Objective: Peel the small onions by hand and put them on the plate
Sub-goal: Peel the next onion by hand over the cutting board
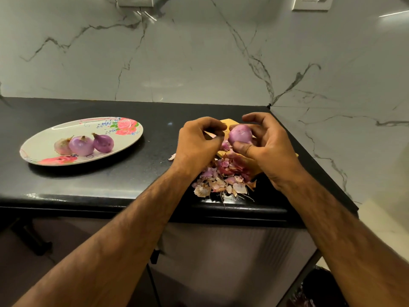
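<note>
Purple small round onion (240,134) sat pinched in right grip (263,147) | left grip (199,140) curled just beside, contents unclear | looked light, firm, slick; best held by its ends

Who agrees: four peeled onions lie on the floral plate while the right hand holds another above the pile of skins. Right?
Not quite. The head view shows three peeled onions, not four, on the floral plate. The right hand does hold another onion above the pile of skins.
</note>
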